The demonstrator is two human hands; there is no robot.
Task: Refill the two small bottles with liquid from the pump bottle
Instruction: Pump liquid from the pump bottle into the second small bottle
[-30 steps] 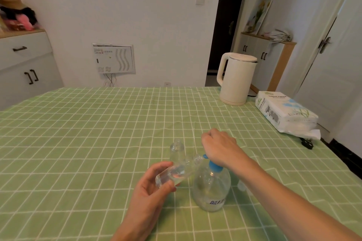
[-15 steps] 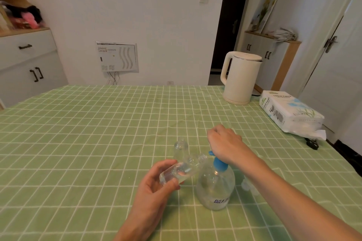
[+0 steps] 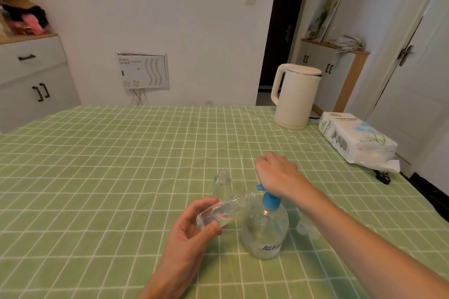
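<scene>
A clear pump bottle [image 3: 264,228] with a blue pump head stands on the green checked tablecloth [image 3: 109,177]. My right hand [image 3: 277,175] rests on top of the pump head with its fingers curled; the head is mostly hidden under it. My left hand [image 3: 192,230] holds a small clear bottle [image 3: 226,209] tilted, its open neck right at the blue spout. A little liquid lies in it. A second small clear bottle [image 3: 221,183] stands upright and open just behind.
Small clear caps [image 3: 307,229] lie right of the pump bottle, under my right forearm. A cream kettle [image 3: 295,96] and a tissue pack [image 3: 356,139] sit at the table's far right, with a black plug [image 3: 382,176] by the right edge.
The view has shifted slightly. My right hand stays on the pump head and my left hand keeps the tilted small bottle at the spout.
</scene>
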